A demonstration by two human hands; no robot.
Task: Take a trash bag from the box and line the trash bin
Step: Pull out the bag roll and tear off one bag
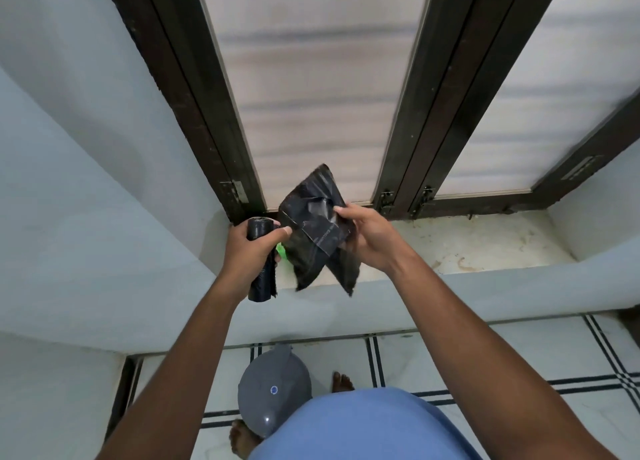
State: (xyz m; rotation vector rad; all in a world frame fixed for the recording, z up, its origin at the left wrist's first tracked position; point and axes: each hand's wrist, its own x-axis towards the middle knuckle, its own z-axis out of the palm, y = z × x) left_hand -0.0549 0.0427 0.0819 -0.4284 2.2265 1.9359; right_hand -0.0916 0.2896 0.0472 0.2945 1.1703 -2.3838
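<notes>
Bag (313,238), black and still folded, hangs at frame centre over the sill (467,245), pinched at its upper edge by the right hand (367,238). The left hand (251,248) is wrapped round the roll (260,269), thumb reaching toward the bag's near edge. No box is visible. The bin (273,387), grey with its lid on, stands on the floor at lower centre, by the bare feet. The step looks like freeing one bag from the roll. Next, likely: set the roll down, shake the bag open, lift the lid.
</notes>
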